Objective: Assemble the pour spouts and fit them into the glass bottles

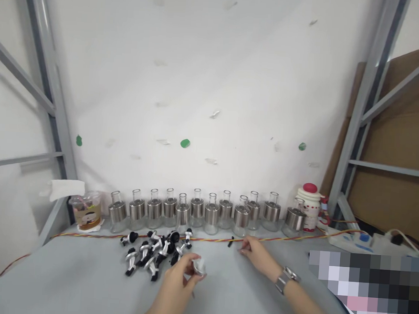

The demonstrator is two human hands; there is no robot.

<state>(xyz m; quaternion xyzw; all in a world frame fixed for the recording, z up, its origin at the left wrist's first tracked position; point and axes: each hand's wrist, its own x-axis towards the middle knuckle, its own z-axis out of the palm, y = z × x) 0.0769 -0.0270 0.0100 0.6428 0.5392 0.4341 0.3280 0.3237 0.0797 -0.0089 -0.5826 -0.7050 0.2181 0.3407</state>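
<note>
My left hand (178, 280) is closed around a small silver and whitish part (199, 266), held above the grey table. It resembles the silver spouts close by, but its far side is hidden by my fingers. To the right, my right hand (255, 254) is low over the table with thumb and fingertips pinched together. Whatever is between them, if anything, is too small to make out. A short black piece (231, 242) lies just left of those fingertips. Left of my left hand is a loose pile of silver and black bottle pourers (151, 266).
Several glass bottles with metal sleeves (211, 214) line the wall. A twisted red and yellow wire (214, 239) crosses the table before them. A plastic cup (86, 215) stands left; a red-topped container (308, 207) and a power strip (350, 241) are right.
</note>
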